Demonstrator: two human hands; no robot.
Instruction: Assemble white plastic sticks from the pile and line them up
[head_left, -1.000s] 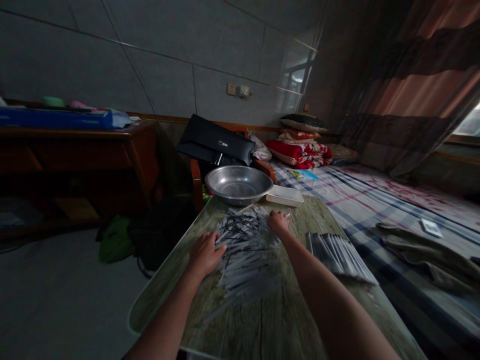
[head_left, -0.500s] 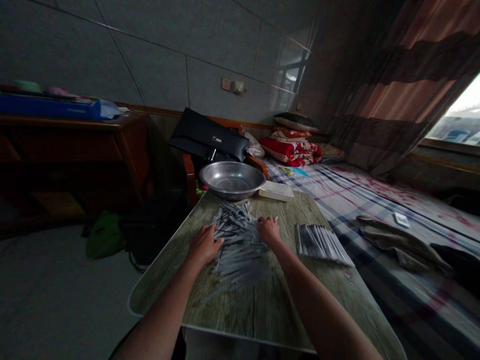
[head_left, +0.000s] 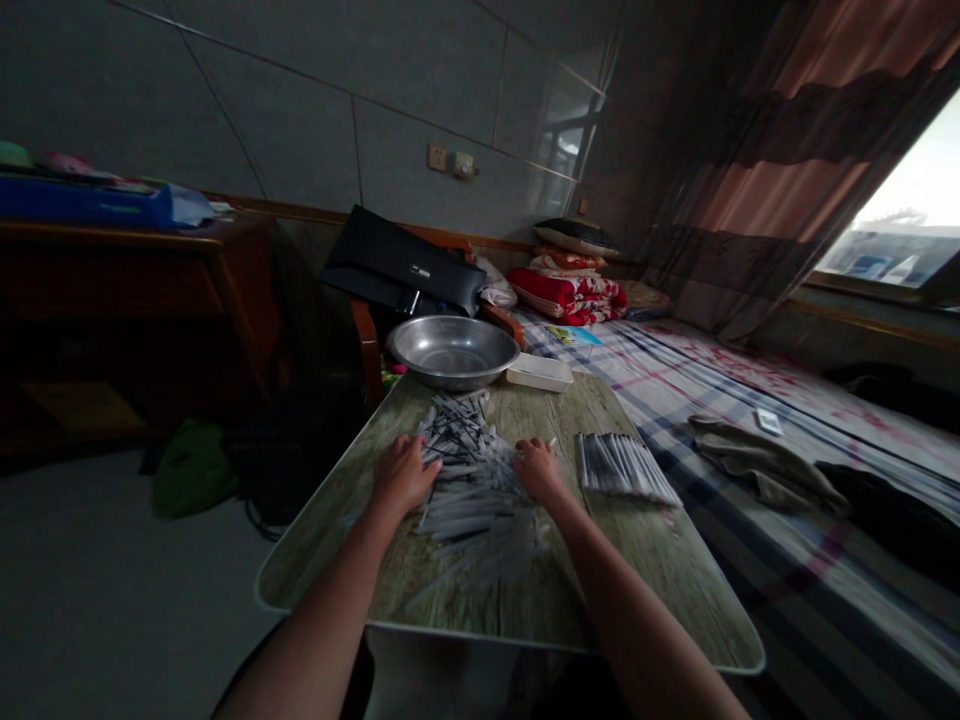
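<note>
A loose pile of thin grey-white, pen-like sticks [head_left: 465, 510] lies across the middle of the small wooden-top table [head_left: 637, 570], some with dark parts. At its left edge rests my left hand [head_left: 403, 474], thumb apart and fingers spread, touching the sticks. My right hand [head_left: 537, 470] is at the right edge with curled fingers; the pale tip of a stick [head_left: 553, 441] pokes out beside them. Farther right, similar sticks lie side by side in a neat row [head_left: 626, 468]. The nearer part of the pile is blurred.
A metal basin [head_left: 454, 352] and a shallow white tray [head_left: 540, 373] stand at the table's far end. Behind them a black case-like object [head_left: 405, 262] leans on a wooden chair. A bed with a plaid sheet [head_left: 720, 490] borders the right side; a wooden desk [head_left: 142, 300] stands left.
The view has shifted slightly, so the surroundings appear farther left. Both hands remain at the sides of the pile, whose sticks have moved a little between them.
</note>
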